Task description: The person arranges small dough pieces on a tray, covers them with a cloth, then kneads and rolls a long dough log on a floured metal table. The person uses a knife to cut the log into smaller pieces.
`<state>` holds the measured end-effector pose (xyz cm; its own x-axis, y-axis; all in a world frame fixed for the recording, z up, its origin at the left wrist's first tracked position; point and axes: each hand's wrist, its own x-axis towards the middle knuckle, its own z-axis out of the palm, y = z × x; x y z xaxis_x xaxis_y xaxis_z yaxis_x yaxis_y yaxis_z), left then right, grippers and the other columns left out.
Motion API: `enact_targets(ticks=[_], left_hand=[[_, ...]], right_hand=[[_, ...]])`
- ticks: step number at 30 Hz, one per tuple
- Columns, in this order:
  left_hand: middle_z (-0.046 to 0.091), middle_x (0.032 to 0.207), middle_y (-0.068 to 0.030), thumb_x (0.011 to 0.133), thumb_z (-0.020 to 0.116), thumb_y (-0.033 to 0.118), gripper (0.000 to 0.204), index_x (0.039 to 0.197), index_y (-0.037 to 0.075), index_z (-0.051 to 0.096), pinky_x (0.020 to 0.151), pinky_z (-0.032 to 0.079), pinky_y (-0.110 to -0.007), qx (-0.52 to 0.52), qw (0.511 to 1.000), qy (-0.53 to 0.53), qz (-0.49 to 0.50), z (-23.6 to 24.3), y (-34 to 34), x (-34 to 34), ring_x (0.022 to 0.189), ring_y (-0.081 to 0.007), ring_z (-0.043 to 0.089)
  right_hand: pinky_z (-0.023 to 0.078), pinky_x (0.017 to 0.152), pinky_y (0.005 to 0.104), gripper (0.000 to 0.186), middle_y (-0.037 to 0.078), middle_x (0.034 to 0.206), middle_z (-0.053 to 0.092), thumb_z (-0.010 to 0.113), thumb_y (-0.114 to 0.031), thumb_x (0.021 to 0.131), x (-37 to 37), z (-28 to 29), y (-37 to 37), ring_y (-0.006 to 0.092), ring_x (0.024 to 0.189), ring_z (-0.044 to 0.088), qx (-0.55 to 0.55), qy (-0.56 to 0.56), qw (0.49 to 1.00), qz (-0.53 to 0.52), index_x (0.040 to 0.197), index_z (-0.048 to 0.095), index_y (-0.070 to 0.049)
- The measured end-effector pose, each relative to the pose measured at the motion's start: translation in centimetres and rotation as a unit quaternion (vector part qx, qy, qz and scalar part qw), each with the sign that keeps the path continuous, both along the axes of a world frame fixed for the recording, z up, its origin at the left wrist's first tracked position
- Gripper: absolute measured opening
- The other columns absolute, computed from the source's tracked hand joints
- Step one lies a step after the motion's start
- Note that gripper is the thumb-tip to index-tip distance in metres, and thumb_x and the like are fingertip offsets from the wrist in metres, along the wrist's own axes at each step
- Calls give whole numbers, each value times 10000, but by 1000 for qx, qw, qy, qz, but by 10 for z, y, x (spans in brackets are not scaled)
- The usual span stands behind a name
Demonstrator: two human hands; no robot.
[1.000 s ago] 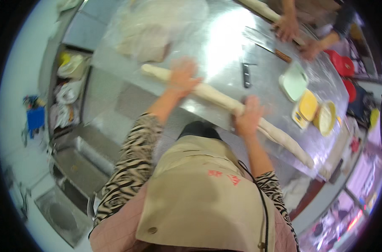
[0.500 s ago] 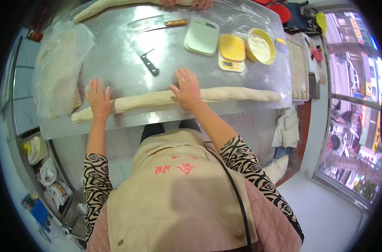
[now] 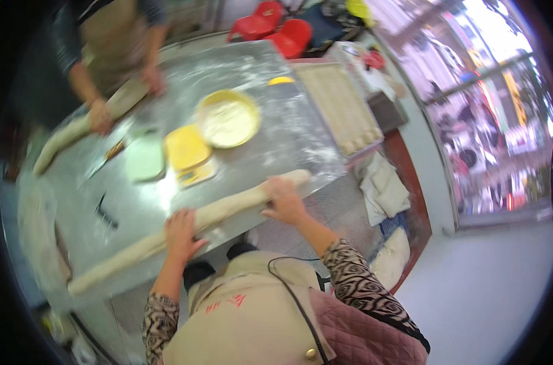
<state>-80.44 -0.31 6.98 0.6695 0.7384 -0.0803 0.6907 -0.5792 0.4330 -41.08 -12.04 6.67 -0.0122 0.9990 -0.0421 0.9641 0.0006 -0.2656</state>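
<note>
“Head view: where is the dough roll lying?”

“It is stretching across the metal table, on the wearer's side of the yellow bowl. One end is reaching past the bowl's right, the other is running far to its left.”

“What are the hands doing?”

“The left hand is resting palm down over the roll, left of the bowl and nearer the wearer, its fingers lying forward and its thumb standing out. The right hand is covering the roll near its right end, right of the bowl, thumb apart. It is blurring, so I cannot tell how far its fingers are spreading. Neither hand seems to be pinching.”

“How would you expect it to handle?”

“I am guessing soft and fairly heavy, probably sagging or stretching if lifted by one end. Dusty flour may be making it slide a little.”

“So where are you taking hold?”

“I am favouring broad palms on top, well apart, as these are lying. For lifting, I am choosing support underneath at several places; fingertips would likely be denting it.”
</note>
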Motion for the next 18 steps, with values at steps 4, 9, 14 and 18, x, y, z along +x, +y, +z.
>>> enact_targets(ticks=[4, 9, 14, 18], left_hand=[[499, 1573, -147, 567, 1015, 384, 1157, 1561, 124, 484, 1236, 320, -593, 38, 999, 34, 20, -13, 5, 7, 1491, -390, 430], [417, 1667, -143, 563, 1029, 366, 1198, 1590, 134, 457, 1278, 277, -579, 19, 993, 101, 59, -27, 24, 1, 1554, -381, 366], [441, 1663, -171, 618, 1011, 304, 950, 1432, 91, 568, 1237, 331, -556, 8, 992, 89, 87, -32, 7, 6, 1545, -393, 392], [656, 1344, -182, 666, 967, 232, 719, 1272, 51, 625, 1145, 405, -555, 34, 990, 42, 134, -37, -24, 4, 1304, -404, 583]], right_hand=[[213, 1307, 580, 966, 191, 1646, 449, 830, -576, 831, 49, -16, 31, 368, 1571, 365, 24, 25, 993, 110, 1618, 463, -155], [279, 1264, 584, 962, 175, 1632, 460, 857, -581, 798, 75, -9, 90, 374, 1543, 395, -9, 51, 981, 186, 1587, 489, -170], [363, 1204, 540, 923, 161, 1559, 528, 888, -494, 777, 77, 1, 81, 362, 1486, 464, -7, -16, 979, 201, 1564, 524, -176], [443, 1123, 516, 817, 128, 1386, 643, 868, -335, 771, 71, -21, 55, 351, 1320, 596, -75, -6, 987, 140, 1520, 583, -171]])
